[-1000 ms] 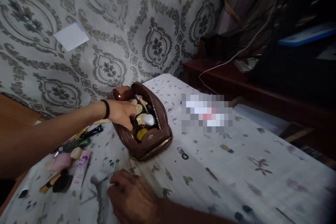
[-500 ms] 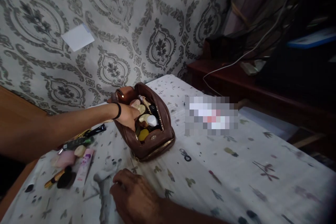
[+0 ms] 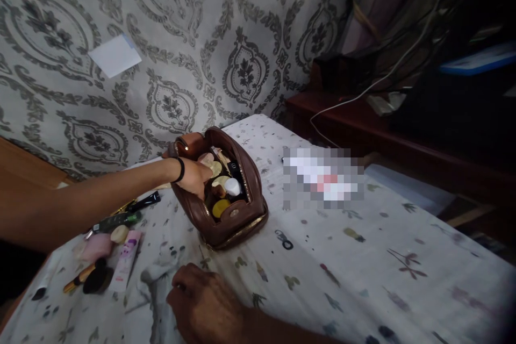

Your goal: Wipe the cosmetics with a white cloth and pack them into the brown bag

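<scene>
My left hand [image 3: 192, 177], with a black band at the wrist, reaches into an open brown zippered makeup bag [image 3: 237, 220]. Its fingertips are hidden among the contents, so I cannot tell what they hold. Inside show round pale containers [image 3: 215, 169], a white cap [image 3: 233, 187] and a yellow round lid [image 3: 221, 208]. My right hand [image 3: 207, 301] rests on the patterned cloth [image 3: 322, 258] in front of the bag, its fingers curled in a loose fist with nothing visible in them.
Left of the bag lie a pink-and-white tube [image 3: 126, 260], a pink container [image 3: 97, 246], a dark round compact [image 3: 98, 279], a green tube [image 3: 116, 221] and a black tube [image 3: 145, 201]. A blurred-out item [image 3: 322, 177] lies right. Behind it stands a dark red wooden table [image 3: 346, 118] with a cable.
The view has shifted slightly. My left hand stays inside the bag with barely any movement, and my right hand keeps its place on the cloth.
</scene>
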`<state>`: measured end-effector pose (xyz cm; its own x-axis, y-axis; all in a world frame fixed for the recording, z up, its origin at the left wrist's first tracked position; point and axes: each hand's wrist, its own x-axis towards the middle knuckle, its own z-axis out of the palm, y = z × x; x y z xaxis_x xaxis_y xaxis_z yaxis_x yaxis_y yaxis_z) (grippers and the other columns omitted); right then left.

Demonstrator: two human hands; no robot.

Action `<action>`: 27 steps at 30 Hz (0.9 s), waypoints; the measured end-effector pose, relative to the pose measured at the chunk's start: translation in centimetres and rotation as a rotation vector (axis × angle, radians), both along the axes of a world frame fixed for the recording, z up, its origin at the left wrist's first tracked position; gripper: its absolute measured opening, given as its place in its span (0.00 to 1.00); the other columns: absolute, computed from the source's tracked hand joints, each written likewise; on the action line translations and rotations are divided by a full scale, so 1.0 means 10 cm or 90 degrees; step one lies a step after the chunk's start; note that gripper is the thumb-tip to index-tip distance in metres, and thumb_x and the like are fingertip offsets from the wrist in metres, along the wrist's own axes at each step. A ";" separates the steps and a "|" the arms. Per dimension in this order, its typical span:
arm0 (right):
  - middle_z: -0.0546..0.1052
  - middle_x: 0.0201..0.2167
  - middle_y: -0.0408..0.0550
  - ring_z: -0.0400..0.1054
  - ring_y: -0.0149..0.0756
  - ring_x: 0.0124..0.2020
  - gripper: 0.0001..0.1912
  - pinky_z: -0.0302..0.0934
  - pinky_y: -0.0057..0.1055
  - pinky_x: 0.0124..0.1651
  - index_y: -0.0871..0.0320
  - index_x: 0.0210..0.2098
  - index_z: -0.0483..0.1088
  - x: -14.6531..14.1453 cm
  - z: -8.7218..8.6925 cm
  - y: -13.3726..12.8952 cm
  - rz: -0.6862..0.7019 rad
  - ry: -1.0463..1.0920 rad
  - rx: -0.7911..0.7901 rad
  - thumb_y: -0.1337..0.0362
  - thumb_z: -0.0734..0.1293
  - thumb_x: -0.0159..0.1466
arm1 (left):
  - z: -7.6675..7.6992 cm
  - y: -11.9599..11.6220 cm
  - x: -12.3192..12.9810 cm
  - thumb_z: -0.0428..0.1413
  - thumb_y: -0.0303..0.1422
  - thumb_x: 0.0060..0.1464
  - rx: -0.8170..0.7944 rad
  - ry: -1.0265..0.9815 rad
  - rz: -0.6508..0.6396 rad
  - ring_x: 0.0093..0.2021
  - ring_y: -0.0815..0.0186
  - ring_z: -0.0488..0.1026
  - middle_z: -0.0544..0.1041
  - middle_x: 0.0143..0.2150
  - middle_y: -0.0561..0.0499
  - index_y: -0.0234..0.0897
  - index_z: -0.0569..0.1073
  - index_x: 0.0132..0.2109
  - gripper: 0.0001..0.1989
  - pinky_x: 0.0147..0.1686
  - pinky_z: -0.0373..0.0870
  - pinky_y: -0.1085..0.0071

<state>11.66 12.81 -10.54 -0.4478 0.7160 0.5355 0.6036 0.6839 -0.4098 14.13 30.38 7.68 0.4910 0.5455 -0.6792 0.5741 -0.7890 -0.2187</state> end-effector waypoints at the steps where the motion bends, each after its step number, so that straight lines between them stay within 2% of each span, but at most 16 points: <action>1: 0.75 0.38 0.48 0.70 0.38 0.37 0.07 0.64 0.27 0.27 0.57 0.39 0.70 -0.01 -0.01 0.00 -0.006 0.001 0.001 0.64 0.67 0.61 | -0.02 -0.01 0.02 0.63 0.33 0.40 0.004 0.014 -0.007 0.37 0.61 0.74 0.80 0.37 0.47 0.32 0.77 0.39 0.16 0.35 0.69 0.74; 4: 0.75 0.37 0.48 0.69 0.38 0.36 0.07 0.64 0.27 0.28 0.57 0.39 0.70 -0.02 -0.04 0.00 -0.008 0.005 -0.002 0.63 0.67 0.61 | -0.06 -0.05 0.08 0.63 0.35 0.42 0.017 0.062 -0.014 0.37 0.61 0.74 0.79 0.36 0.46 0.31 0.77 0.37 0.14 0.33 0.68 0.73; 9: 0.75 0.37 0.49 0.69 0.38 0.36 0.07 0.65 0.27 0.29 0.57 0.39 0.69 -0.02 -0.05 0.00 0.001 0.009 -0.013 0.63 0.66 0.61 | -0.09 -0.05 0.10 0.64 0.39 0.41 -0.003 0.045 -0.014 0.34 0.62 0.72 0.76 0.30 0.50 0.34 0.76 0.30 0.13 0.30 0.65 0.74; 13: 0.75 0.36 0.49 0.70 0.38 0.35 0.05 0.65 0.28 0.27 0.57 0.37 0.70 -0.01 -0.02 0.00 -0.014 -0.007 -0.009 0.65 0.67 0.61 | -0.08 -0.02 0.03 0.61 0.38 0.45 0.008 0.037 0.008 0.37 0.63 0.72 0.78 0.36 0.48 0.32 0.76 0.36 0.13 0.29 0.63 0.74; 16: 0.75 0.36 0.49 0.70 0.38 0.35 0.06 0.66 0.28 0.27 0.58 0.38 0.70 0.01 0.01 0.01 0.012 -0.012 -0.020 0.64 0.67 0.61 | -0.09 -0.01 -0.02 0.61 0.37 0.45 0.018 0.013 0.026 0.39 0.63 0.72 0.78 0.40 0.48 0.33 0.75 0.41 0.16 0.30 0.62 0.74; 19: 0.75 0.37 0.49 0.70 0.38 0.35 0.06 0.66 0.28 0.27 0.58 0.38 0.70 0.03 0.02 0.01 0.023 -0.014 -0.031 0.64 0.68 0.60 | -0.11 -0.02 -0.02 0.62 0.36 0.43 0.022 -0.001 0.042 0.39 0.62 0.72 0.78 0.41 0.48 0.33 0.74 0.42 0.18 0.29 0.62 0.74; 23: 0.75 0.35 0.48 0.70 0.38 0.34 0.04 0.65 0.27 0.26 0.58 0.36 0.70 0.00 -0.02 0.00 -0.007 -0.019 -0.029 0.66 0.68 0.60 | -0.14 -0.03 -0.04 0.63 0.37 0.41 0.010 -0.019 0.058 0.39 0.62 0.72 0.78 0.40 0.48 0.33 0.74 0.38 0.16 0.29 0.62 0.73; 27: 0.75 0.34 0.48 0.71 0.38 0.34 0.04 0.63 0.26 0.25 0.58 0.36 0.70 0.00 0.00 0.01 0.011 -0.027 -0.039 0.67 0.68 0.60 | -0.17 -0.02 -0.10 0.63 0.37 0.42 0.031 -0.062 0.066 0.39 0.62 0.72 0.78 0.41 0.48 0.33 0.73 0.42 0.19 0.28 0.61 0.74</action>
<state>11.68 12.95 -10.59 -0.4813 0.7388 0.4719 0.6094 0.6689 -0.4257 13.10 30.22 5.94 0.4920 0.6279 -0.6030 0.6726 -0.7139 -0.1946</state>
